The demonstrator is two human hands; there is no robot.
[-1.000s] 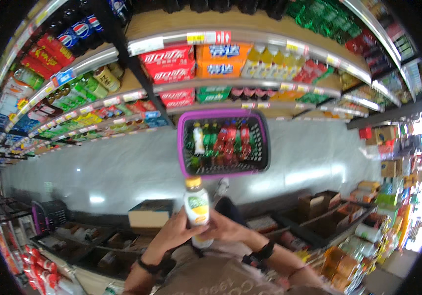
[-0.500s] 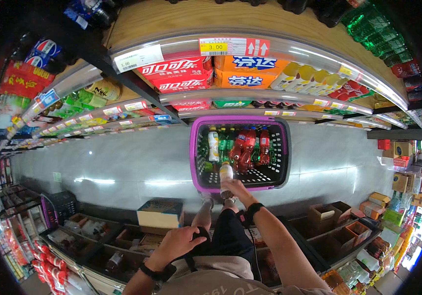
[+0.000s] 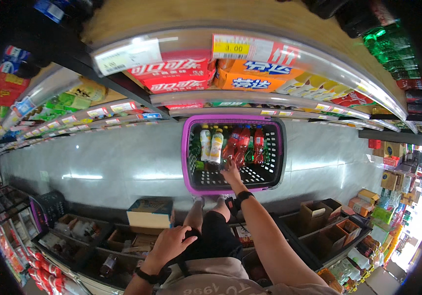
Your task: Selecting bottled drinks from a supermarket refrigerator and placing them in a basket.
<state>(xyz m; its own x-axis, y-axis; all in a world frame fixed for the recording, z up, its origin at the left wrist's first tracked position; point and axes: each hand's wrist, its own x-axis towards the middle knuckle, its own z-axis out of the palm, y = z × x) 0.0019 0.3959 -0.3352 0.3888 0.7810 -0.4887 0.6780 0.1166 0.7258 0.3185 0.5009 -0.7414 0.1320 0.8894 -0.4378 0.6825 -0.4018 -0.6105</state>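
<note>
On the floor ahead stands a black basket with a purple rim (image 3: 186, 157). Two bottles with white labels and yellow caps lie side by side at its left, the nearer-to-centre bottle (image 3: 216, 146) slightly overlapping the other bottle (image 3: 204, 142). Several red drink bottles (image 3: 258, 145) fill the middle and right, with green bottles partly hidden among them. My right hand (image 3: 231, 173) reaches over the basket's near half, fingers spread close to the base of a red bottle; contact is unclear. My left hand (image 3: 169, 244) rests by my left knee, thumb apart, holding nothing visible.
Drink shelves with price tags (image 3: 238, 46) rise along the far side, with red and orange cartons (image 3: 250, 82) on them. A cardboard box (image 3: 149, 214) and low bins (image 3: 107, 241) line the near side. Another purple-rimmed basket (image 3: 41, 211) stands at left.
The white-labelled bottle in my right hand has gone into the basket, beside the similar bottle, and is let go. My right hand has moved forward over the basket; my left stays by the knee.
</note>
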